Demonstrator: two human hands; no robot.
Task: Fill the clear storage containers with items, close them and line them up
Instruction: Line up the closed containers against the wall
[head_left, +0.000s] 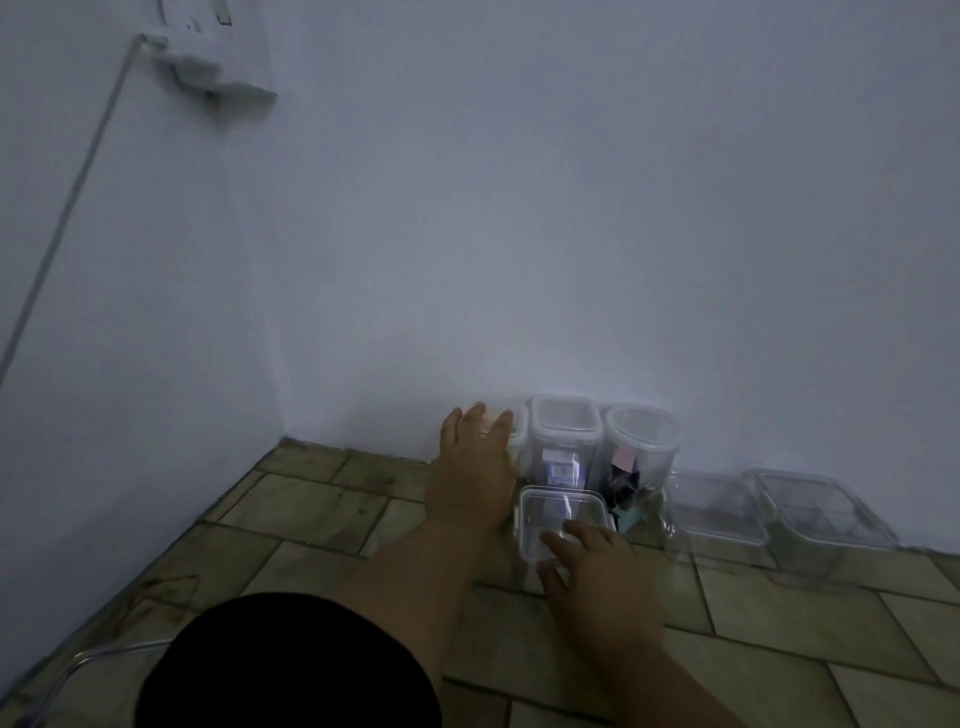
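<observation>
**Both hands on containers by the wall**

Your left hand (475, 462) is spread with straight fingers, laid against the leftmost jar (514, 428) in the row at the wall (571, 260). It grips nothing, and the jar is mostly hidden behind it. Next along the row stand the tall box (563, 431) and the round jar (641, 441), both lidded with items inside.

Your right hand (597, 571) rests on the small box (558, 514), fingers flat on its lid and thumb at its near edge. This box sits on the floor (311, 509) just in front of the tall box.

Right of the round jar, a flat box (711, 506) and a second flat box (826, 512) stand side by side.
</observation>
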